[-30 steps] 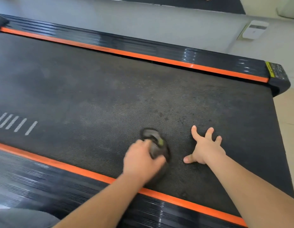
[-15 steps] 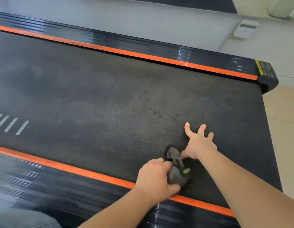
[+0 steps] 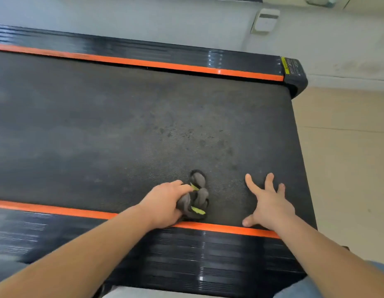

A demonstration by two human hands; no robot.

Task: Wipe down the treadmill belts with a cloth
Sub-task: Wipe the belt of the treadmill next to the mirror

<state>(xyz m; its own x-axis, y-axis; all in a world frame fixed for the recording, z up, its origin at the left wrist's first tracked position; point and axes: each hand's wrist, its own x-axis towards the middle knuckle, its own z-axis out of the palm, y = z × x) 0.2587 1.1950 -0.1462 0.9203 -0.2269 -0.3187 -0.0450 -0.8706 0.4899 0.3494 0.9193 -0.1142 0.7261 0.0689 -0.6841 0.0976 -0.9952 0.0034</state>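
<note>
Left hand (image 3: 165, 203): grip clamped on a crumpled grey cloth with yellow-green patches (image 3: 198, 197), fingers curled round the bunch. The cloth is pressed onto the dark textured treadmill belt (image 3: 122, 136), at its near edge, just beyond the near orange stripe (image 3: 229, 228). One lobe of the cloth is left sticking out past the knuckles, on the far side.

Right hand (image 3: 270, 204): grip apart, nothing held. Fingers are spread and laid flat on the belt, to the right of the cloth and clear of it. The thumb is set just beside the orange stripe; the wrist is carried across it.

Dark spots (image 3: 186, 134) are seen on the belt beyond the cloth. A beige tiled floor (image 3: 348, 158) is seen past the belt's right end.

Hidden or unclear:
- Left fingertips are covered by the cloth; how much cloth is folded under the palm cannot be told.
- The black ribbed side rail (image 3: 197, 254) is smeared by blur towards the left.
- The belt is cut off at the left edge.
- Print on the yellow label (image 3: 284, 65) at the far rail's end cannot be read.
- A white box (image 3: 266, 20) beyond the far rail is too blurred to identify.
- Blue denim (image 3: 305, 287) is cropped at the bottom edge.
</note>
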